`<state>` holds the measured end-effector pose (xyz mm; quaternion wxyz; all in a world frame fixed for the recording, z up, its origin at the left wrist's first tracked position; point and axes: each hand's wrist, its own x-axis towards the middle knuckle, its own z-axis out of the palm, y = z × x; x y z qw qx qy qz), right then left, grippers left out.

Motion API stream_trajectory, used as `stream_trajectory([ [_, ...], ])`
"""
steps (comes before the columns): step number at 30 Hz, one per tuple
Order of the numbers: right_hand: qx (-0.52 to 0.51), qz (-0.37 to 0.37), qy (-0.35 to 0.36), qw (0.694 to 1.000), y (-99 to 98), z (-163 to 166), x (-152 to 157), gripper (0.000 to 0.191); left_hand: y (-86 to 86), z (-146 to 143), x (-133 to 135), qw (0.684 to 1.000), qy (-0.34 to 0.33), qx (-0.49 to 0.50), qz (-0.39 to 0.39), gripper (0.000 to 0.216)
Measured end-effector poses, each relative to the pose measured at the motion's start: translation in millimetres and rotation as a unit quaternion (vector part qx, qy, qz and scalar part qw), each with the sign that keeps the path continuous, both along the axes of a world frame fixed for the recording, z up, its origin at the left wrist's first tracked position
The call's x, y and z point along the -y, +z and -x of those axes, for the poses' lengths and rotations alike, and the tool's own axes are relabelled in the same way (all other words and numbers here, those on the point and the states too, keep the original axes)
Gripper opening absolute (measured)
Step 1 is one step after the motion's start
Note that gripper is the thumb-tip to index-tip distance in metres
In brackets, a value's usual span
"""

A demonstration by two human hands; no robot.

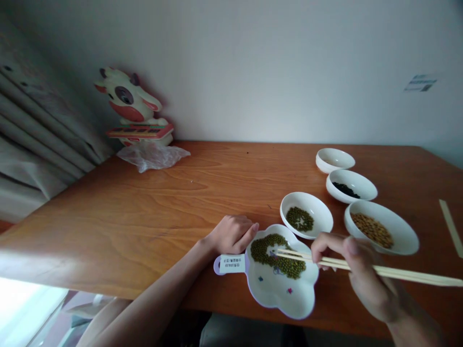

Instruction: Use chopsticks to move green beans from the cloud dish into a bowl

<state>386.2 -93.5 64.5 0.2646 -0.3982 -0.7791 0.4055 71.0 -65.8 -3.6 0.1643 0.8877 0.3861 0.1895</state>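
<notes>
A white flower-shaped dish (278,289) with a lilac rim and a labelled handle lies near the table's front edge. Green mung beans (289,266) are spread over its far half. My left hand (233,234) is closed at the dish's left rim, its thumb on the edge and its other fingers curled, partly hidden. In my right hand (361,270) is a pair of wooden chopsticks (408,273), their tips down among the mung beans. No bean can be made out between the tips. Just behind the dish stands a white bowl (323,219) with more mung beans.
At the right, a white bowl (405,236) holds tan beans, and another bowl (367,185) holds dark seeds. A third bowl (334,156) stands behind them. A pale strip (451,226) lies at the far right. A cow toy keyboard (141,111) and clear plastic bag (155,156) sit back left.
</notes>
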Motion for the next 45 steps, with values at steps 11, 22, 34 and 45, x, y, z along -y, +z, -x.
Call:
stream_trajectory([
  [11,0.013,-0.010,0.019,1.000,-5.6,10.8,-1.5,0.062,-3.4,-0.5,-0.2,1.000,0.004,-0.012,-0.018,0.056],
  [22,0.004,-0.014,0.011,1.000,-8.0,6.1,-2.6,0.065,-3.9,0.0,-0.1,1.000,0.009,-0.011,-0.023,0.053],
  [34,0.017,0.001,0.025,1.000,-9.6,0.7,-3.9,0.065,-5.5,0.2,0.0,1.000,0.007,-0.008,-0.018,0.053],
  [45,0.023,-0.006,0.013,1.000,-12.0,-2.9,-5.7,0.068,-6.8,0.4,-0.3,1.000,0.007,-0.007,-0.025,0.053],
])
